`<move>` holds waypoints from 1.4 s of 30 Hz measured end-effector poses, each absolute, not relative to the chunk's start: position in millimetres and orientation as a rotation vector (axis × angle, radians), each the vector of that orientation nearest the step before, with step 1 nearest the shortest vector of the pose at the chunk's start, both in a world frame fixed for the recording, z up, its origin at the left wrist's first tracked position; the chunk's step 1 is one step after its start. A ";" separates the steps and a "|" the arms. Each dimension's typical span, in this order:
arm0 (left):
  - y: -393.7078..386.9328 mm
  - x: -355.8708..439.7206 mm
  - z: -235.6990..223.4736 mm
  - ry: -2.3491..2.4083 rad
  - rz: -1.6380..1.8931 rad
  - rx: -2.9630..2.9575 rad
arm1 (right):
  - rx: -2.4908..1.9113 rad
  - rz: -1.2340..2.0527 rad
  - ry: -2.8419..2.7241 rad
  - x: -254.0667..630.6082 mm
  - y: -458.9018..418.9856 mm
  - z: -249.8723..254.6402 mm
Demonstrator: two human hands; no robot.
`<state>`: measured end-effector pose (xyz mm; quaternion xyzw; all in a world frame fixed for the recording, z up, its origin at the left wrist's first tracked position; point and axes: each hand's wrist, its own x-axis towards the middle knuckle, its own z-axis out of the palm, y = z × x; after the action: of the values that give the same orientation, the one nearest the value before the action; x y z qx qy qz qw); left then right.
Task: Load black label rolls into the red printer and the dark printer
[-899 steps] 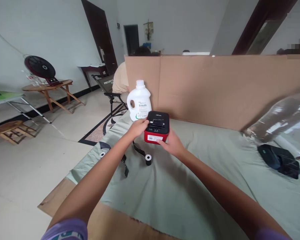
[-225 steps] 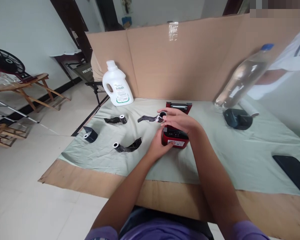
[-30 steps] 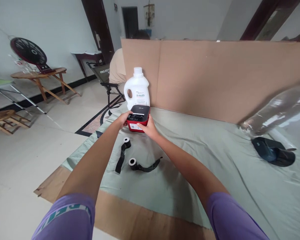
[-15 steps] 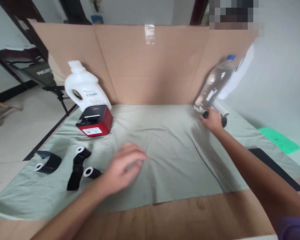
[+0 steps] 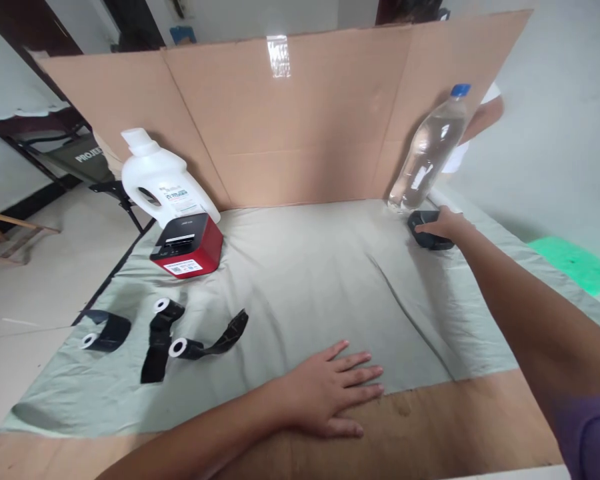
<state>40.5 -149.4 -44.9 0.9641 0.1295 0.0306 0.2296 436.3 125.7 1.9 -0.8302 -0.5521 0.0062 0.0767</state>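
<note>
My left hand (image 5: 333,390) lies palm down with fingers spread, across the front edge of the green-grey cloth (image 5: 310,267) and the bare wood (image 5: 430,427). At the back right, my right hand (image 5: 449,224) grips a small black rounded object (image 5: 430,239); its exact kind is unclear. Just behind that object a clear bottle with a blue cap (image 5: 427,157) leans against the cardboard. On the left, three rolls of black paper or tape with white cores lie partly unrolled: one roll (image 5: 107,333), a second roll (image 5: 163,327) and a third roll (image 5: 193,348).
A red and black printer (image 5: 193,247) stands in front of a white handled jug (image 5: 167,177) at the back left. Cardboard (image 5: 300,127) walls off the rear. A green flat item (image 5: 575,263) lies at the right. Part of a person's arm (image 5: 483,120) shows behind the cardboard.
My left hand has moved right and nearer, and now lies flat with fingers spread, uncovering the third roll's loose strip. My right hand stays at the black object, shifted slightly right. The view has tilted.
</note>
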 end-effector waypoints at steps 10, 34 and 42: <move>-155.3 42.2 -51.4 0.382 0.103 2.702 | -2.275 0.366 -2.042 250.7 36.7 41.5; -158.1 42.3 -58.1 0.366 0.250 2.750 | -2.342 0.305 -1.870 108.1 -35.1 2.1; -158.1 41.8 -56.6 0.340 0.274 2.682 | -2.306 0.267 -1.932 114.0 -48.0 6.3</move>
<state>41.8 -158.1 -56.6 0.9649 0.1223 0.0984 0.2107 114.0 -48.0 6.3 -0.7620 -0.6386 0.0884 0.0606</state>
